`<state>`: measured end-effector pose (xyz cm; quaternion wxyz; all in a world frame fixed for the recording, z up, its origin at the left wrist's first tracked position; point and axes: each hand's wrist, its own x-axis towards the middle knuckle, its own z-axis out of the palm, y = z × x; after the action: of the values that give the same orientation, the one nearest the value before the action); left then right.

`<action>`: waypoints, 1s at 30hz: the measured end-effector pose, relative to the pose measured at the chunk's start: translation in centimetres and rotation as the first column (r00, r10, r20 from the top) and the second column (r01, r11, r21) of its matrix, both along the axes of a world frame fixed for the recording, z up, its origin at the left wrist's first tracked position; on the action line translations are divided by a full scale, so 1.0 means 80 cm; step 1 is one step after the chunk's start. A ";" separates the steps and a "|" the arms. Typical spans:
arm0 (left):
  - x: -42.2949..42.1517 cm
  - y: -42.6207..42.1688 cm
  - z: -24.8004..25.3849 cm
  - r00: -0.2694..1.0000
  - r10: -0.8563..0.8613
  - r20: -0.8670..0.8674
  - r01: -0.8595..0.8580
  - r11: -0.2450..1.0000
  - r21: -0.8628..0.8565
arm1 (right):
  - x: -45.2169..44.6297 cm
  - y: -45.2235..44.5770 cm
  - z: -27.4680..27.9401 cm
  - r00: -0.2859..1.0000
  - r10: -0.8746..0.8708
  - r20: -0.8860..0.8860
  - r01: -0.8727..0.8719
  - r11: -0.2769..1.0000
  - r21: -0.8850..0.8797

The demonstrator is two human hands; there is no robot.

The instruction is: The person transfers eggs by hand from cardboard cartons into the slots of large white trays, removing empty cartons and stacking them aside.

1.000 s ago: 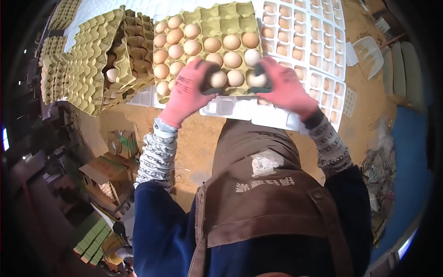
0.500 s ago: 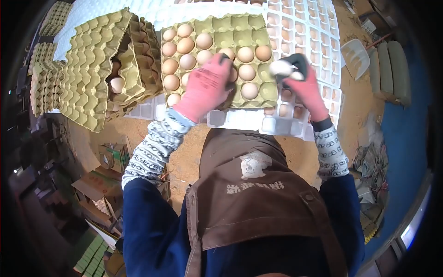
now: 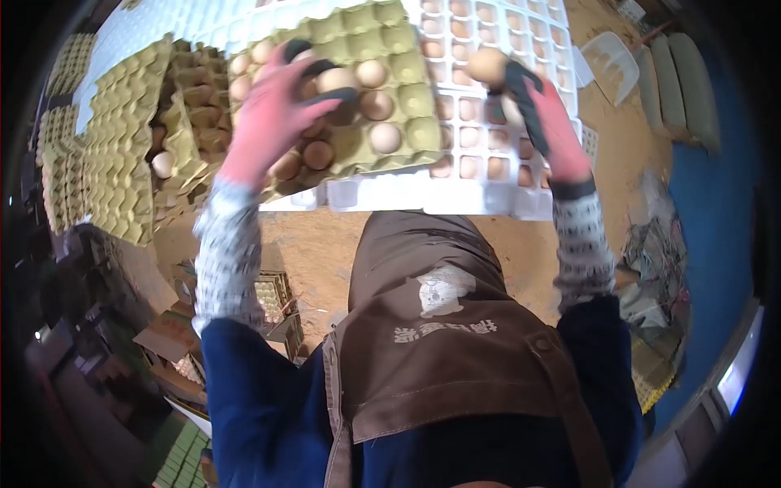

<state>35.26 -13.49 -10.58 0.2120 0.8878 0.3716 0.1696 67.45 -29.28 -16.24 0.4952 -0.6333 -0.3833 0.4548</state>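
Observation:
Pink gloves with dark fingertips cover both hands. My left hand (image 3: 281, 110) is closed round a light brown egg (image 3: 337, 81) above the yellow-green pulp tray (image 3: 419, 130). That tray holds several eggs at its left and middle; its right-hand cups are bare. Over the white plastic trays (image 3: 480, 191), which are filled with eggs, my right hand (image 3: 543, 114) grips a brown egg (image 3: 487, 67) at its fingertips. A paler egg shows partly beneath those fingers, blurred.
Stacked pulp trays (image 3: 122, 146) lean at the left, with a white egg (image 3: 163, 165) between them. A white plastic scoop (image 3: 608, 69) and green-grey cushions (image 3: 683, 93) lie at the right. Cardboard boxes (image 3: 171, 333) stand on the floor at lower left.
The right-hand column and more middle cups of the pulp tray have lost their eggs. My left hand has risen with an egg. My right hand now has a brown egg at its fingertips over the white trays.

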 end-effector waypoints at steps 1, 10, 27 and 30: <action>-0.007 -0.011 0.002 0.959 0.033 0.283 0.070 0.935 -0.347 | 0.003 -0.052 0.004 0.991 -0.009 0.137 -0.010 0.991 0.136; 0.134 -0.298 -0.166 0.830 0.501 0.247 0.333 -0.088 -0.939 | -0.006 -0.269 -0.079 0.755 -0.120 0.644 0.285 0.945 -0.159; 0.128 -0.282 -0.222 0.999 -0.030 -0.013 0.029 0.997 -0.075 | 0.086 -0.321 -0.125 0.489 -0.084 0.868 0.102 0.994 0.039; 0.106 -0.280 -0.205 0.999 -0.030 0.026 0.033 0.996 -0.087 | 0.101 -0.309 -0.153 0.708 -0.465 0.531 0.509 0.858 0.071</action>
<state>43.70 -35.92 -27.00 0.2577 0.8813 0.3618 0.1610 75.50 -54.03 -28.45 0.4456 -0.8315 -0.3052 0.1300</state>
